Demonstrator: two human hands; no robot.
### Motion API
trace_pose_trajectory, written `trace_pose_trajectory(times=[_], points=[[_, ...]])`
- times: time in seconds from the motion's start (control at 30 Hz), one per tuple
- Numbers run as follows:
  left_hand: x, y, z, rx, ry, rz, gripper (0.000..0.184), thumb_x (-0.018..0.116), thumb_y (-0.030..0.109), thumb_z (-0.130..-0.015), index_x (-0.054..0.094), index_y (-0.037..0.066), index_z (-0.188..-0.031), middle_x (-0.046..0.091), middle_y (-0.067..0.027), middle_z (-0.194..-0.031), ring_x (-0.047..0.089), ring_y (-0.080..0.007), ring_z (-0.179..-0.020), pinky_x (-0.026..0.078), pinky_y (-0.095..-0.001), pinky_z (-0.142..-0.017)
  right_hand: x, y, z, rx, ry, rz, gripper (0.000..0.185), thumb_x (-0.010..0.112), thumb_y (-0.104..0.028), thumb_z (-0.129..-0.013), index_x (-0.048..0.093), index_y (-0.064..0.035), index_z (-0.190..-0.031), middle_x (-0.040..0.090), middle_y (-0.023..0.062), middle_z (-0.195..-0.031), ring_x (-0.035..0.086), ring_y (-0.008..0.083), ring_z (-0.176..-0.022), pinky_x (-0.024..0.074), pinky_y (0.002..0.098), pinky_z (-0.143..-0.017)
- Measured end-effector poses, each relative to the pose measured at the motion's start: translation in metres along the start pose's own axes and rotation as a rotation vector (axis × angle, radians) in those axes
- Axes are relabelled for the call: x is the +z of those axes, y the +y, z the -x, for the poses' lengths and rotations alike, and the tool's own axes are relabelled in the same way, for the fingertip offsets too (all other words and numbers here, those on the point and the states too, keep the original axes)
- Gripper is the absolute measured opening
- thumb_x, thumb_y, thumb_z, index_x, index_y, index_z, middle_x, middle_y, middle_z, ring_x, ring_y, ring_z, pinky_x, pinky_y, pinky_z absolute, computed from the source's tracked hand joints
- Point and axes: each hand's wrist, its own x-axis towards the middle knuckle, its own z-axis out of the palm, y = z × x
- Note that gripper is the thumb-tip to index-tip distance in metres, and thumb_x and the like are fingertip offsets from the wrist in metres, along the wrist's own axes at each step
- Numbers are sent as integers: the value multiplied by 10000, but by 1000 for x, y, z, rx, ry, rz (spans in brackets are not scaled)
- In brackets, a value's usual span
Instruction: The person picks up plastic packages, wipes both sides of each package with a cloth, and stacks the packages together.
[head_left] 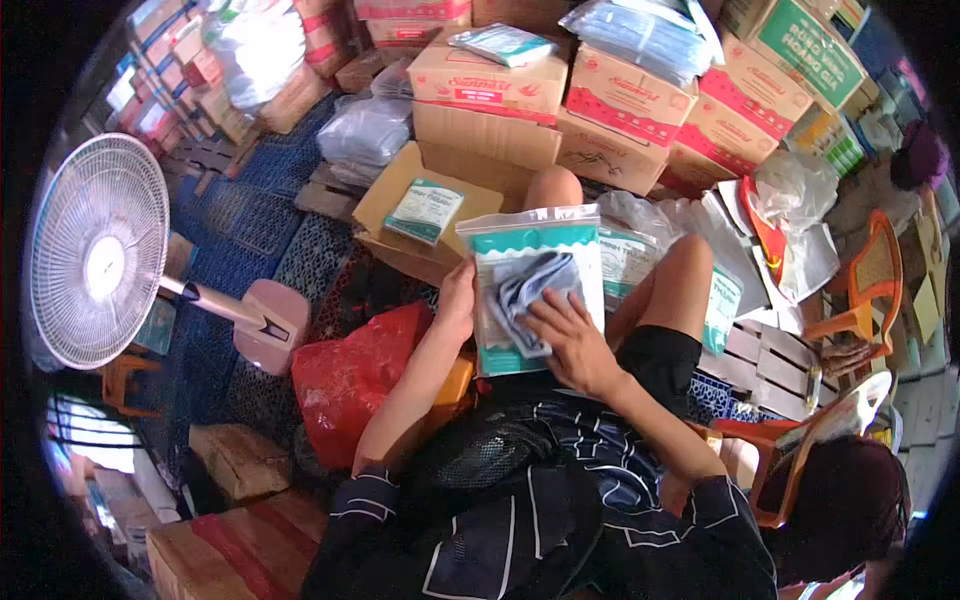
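Note:
A clear zip-top plastic package (535,238) with teal and white printing is held up over my lap. My left hand (458,300) is closed on its left edge, the thumb at the front and the other fingers mostly hidden behind. My right hand (572,340) presses a crumpled grey-blue cloth (535,285) against the package's front, its fingers over the cloth. Just beyond, an open carton (400,172) contains a smaller stack of teal-and-white packages (425,210). More printed packages (722,310) lie to the right, partly behind my leg.
Stacked cartons (490,85) line the far side, some topped with plastic-wrapped packs (645,40). On the left stands a white fan (105,265). A red plastic bag (355,375) lies by my left forearm. Orange chairs (870,290) and another person's dark-covered head (840,505) are at right.

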Motion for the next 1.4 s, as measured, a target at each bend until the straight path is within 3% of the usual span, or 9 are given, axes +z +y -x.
trace_pose_trajectory(times=[0.3,0.47,0.73,0.83,0.9,0.97,1.1,1.23,1.4], points=[[2,-1,-1,-13,-103,82,328,457,267,-1021,622,14,-1149,671,-89,-1109,640,-196,-1009,504,-346,-890,-22,-14,56,-58,-236,-337,593,642,-78,-780,485,-98,-1351,449,140,-1432,295,356,-1415,202,533,-1164],[-1,0,-1,-33,-92,63,352,505,291,-1002,607,9,-1186,658,-82,-1153,623,-201,-1048,489,-351,-916,-55,14,68,187,-389,-822,310,540,-171,-962,576,-18,-1229,660,170,-1126,608,283,-1062,461,392,-949],[-7,5,-4,-111,-106,162,407,497,386,-988,600,55,-1201,646,-56,-1165,592,-193,-1074,449,-343,-950,-112,22,10,605,743,-1032,226,530,-222,-990,628,-24,-1037,585,-15,-814,551,59,-758,440,229,-628],[11,11,3,-107,-210,180,448,502,426,-970,582,69,-1229,634,-56,-1183,583,-214,-1091,427,-370,-994,-102,41,-17,750,423,-419,289,439,-170,-986,612,27,-1107,669,140,-1019,611,250,-968,473,366,-829],[0,6,-2,-111,-288,80,389,513,329,-981,572,37,-1230,630,-89,-1171,590,-219,-1085,454,-381,-968,-34,81,-44,176,791,-242,461,496,-115,-869,507,46,-1301,500,268,-1345,489,368,-1261,376,460,-1046],[-4,2,-4,-47,-314,27,370,539,266,-981,559,-5,-1231,627,-114,-1168,605,-240,-1064,483,-391,-935,1,86,-51,120,591,-42,580,529,-93,-825,433,-11,-1391,384,247,-1450,351,372,-1371,274,434,-1136],[-25,3,-16,-97,-306,-63,478,522,315,-980,503,-21,-1319,533,-140,-1321,547,-267,-1175,455,-407,-987,28,40,-33,190,518,56,628,561,-152,-793,444,-136,-1410,283,197,-1534,265,363,-1435,204,594,-1121],[-25,11,-15,-165,-273,-125,544,546,313,-946,462,-6,-1378,497,-164,-1359,516,-316,-1205,422,-423,-1028,41,18,0,117,432,27,560,484,-236,-851,447,-160,-1405,237,216,-1554,203,382,-1455,151,568,-1145],[-23,13,-22,-235,-328,-82,643,561,446,-948,433,2,-1395,469,-138,-1419,477,-312,-1261,379,-475,-1064,42,-10,41,100,333,2,488,538,-216,-858,498,-143,-1339,290,209,-1522,252,387,-1430,276,579,-1092]])
